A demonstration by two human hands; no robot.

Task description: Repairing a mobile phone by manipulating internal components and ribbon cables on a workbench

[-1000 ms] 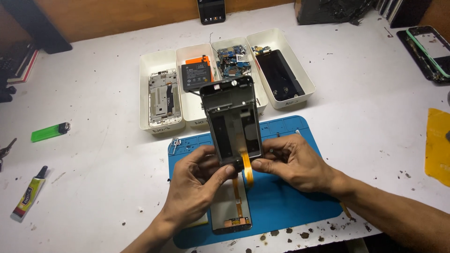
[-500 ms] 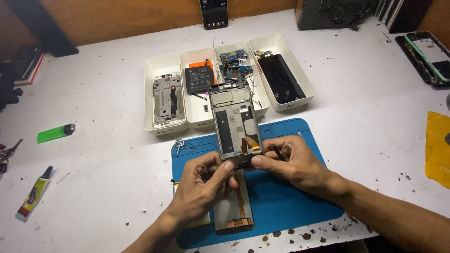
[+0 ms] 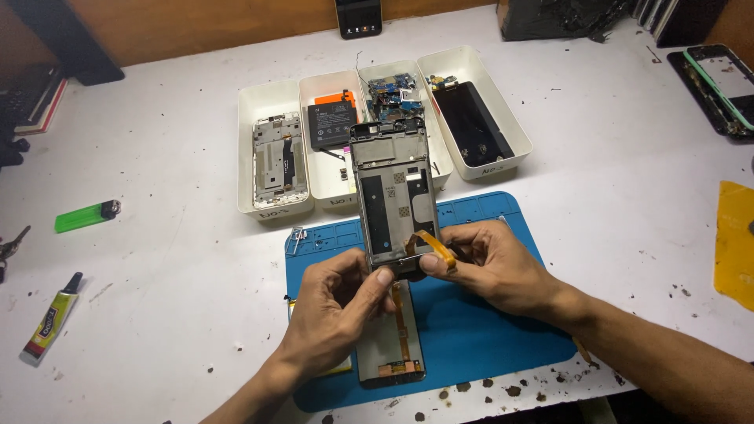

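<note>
Both hands, left hand [image 3: 334,302] and right hand [image 3: 491,263], grip the phone frame [image 3: 393,196] tilted above the blue mat [image 3: 487,330]; the right pinches its orange flex cable [image 3: 436,247].

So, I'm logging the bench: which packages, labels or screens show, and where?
Glue tube: far left, yellow and black, black cap.
Battery: second tray, black, orange label.
Screen panel: right tray, black, dark.
Phone: top edge, upright, dark.
Display: on blue mat, under left hand.
</note>
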